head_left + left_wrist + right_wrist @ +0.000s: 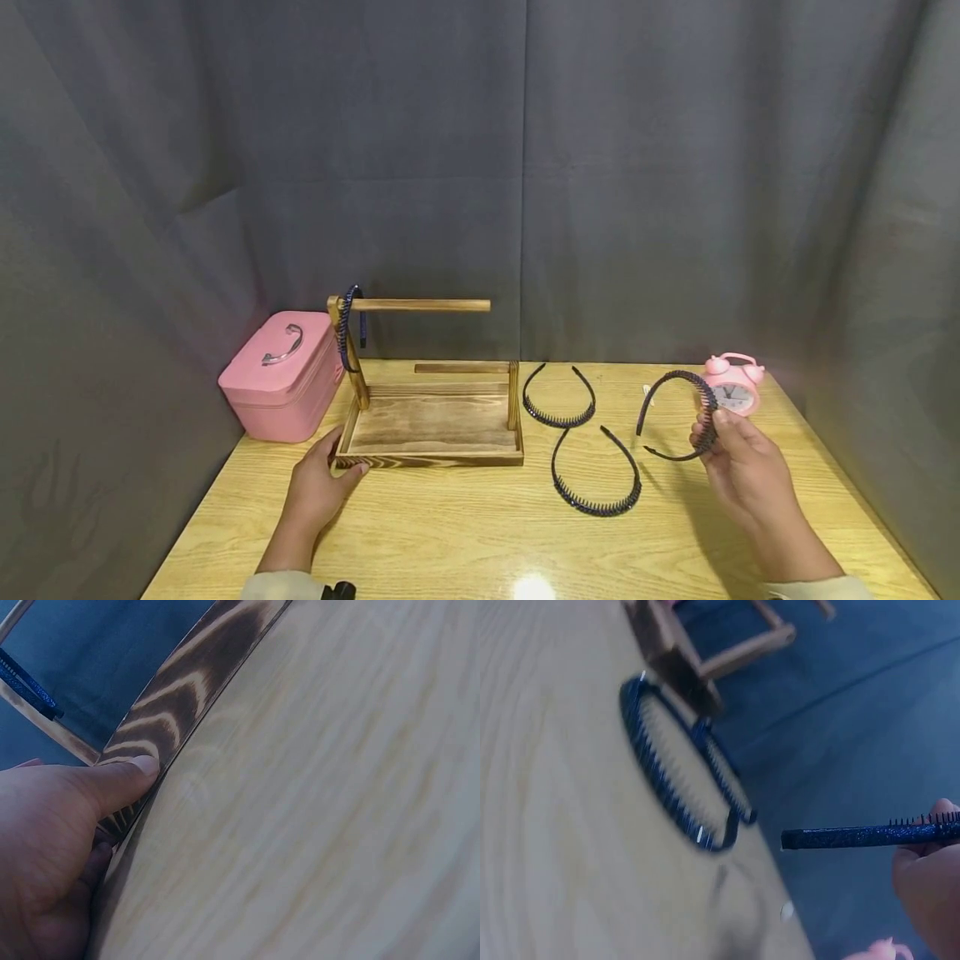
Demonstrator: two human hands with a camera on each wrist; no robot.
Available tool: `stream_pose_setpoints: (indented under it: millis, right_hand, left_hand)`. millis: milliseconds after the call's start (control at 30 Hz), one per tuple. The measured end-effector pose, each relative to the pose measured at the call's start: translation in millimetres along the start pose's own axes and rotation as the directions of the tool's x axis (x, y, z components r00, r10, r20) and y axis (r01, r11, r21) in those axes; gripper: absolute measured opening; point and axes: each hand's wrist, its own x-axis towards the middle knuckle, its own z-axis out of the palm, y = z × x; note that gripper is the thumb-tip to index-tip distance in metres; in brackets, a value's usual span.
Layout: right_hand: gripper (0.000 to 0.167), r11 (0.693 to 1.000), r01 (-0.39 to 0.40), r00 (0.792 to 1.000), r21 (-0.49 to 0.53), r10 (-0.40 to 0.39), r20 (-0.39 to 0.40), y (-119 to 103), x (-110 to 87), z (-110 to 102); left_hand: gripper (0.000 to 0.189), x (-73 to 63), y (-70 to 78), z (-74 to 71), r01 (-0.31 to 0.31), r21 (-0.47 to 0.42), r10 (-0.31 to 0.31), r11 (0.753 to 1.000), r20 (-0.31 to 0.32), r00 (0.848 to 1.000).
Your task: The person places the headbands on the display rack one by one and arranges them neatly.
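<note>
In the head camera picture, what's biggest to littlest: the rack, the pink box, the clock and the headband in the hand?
1. Rack
2. Box
3. Held headband and clock: unsure. The headband's loop looks wider, but it's thin and nearer the camera.

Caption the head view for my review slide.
Left hand grips a wooden rack; right hand holds a toothed headband; two more headbands lie on the table.

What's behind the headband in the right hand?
In the head view, a pink alarm clock stands partly behind the headband; tabletop shows through the loop. The headband and right hand hide the clock's lower left, so that's unseen.
</note>
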Motion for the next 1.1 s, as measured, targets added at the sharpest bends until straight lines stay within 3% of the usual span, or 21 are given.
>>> stream_pose_setpoints:
  millis: [133, 367, 567, 833, 1100]
  right_hand:
    - [0.029, 0.997, 0.016, 0.998, 0.074, -0.02, 0.063, -0.1, 2.8, 29.4]
    - [0.033, 0.998, 0.066, 0.986, 0.01, -0.067, 0.154, 7.2, 15.3, 85.9]
    - [0.028, 0.997, 0.062, 0.992, -0.054, -0.055, 0.117, 13.6, 32.2, 132.2]
    - [0.026, 0.994, 0.035, 0.997, -0.105, -0.027, 0.072, 25.3, 68.7, 186.5]
    - [0.024, 0.991, -0.029, 0.999, -0.133, 0.034, 0.037, 57.7, 107.5, 221.9]
  left_hand:
    - [0.088, 0.8, -1.0, -0.5, 0.0, 0.004, 0.0, 1.0, 0.005, 1.0]
    - [0.089, 1.0, -3.5, -2.7, 0.008, 0.003, -0.008, 1.0, 0.021, 1.0]
    - [0.089, 1.0, -3.0, -2.3, 0.007, 0.001, -0.007, 1.0, 0.024, 1.0]
    - [0.089, 0.6, -2.3, -1.9, 0.007, 0.003, -0.007, 1.0, 0.024, 1.0]
    - [0.089, -0.2, 0.6, -2.7, 0.008, 0.005, -0.008, 1.0, 0.028, 1.0]
